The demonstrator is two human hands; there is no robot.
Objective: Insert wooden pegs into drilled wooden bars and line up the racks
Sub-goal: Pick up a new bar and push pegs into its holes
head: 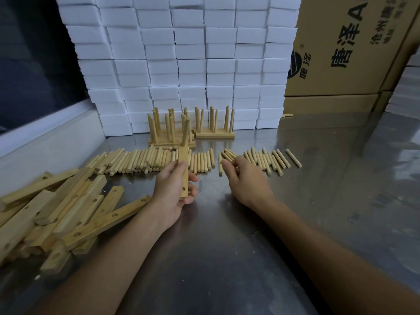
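Your left hand grips a short pale wooden bar with drilled holes, fingers and thumb curled round its lower half and holding it lengthwise away from you above the grey metal tabletop. One round wooden peg already stands in the far end of that bar, and at least one open hole shows near your fingers, so this rack looks barely begun.

Your right hand reaches into the row of loose light wooden pegs lying side by side across the table. Its fingers are curled at the pegs there, but you cannot tell from here whether they have pinched one or are only touching them.

Behind the peg row, the finished peg racks stand upright in a small group close against the wall of stacked white foam blocks; they sit close together, though whether they are neatly lined up is hard to judge.

Much is left, by the look of it: a loose heap of undrilled-looking and drilled wooden bars waits at your left, and the peg supply is large. A brown printed cardboard box stands at the far right.
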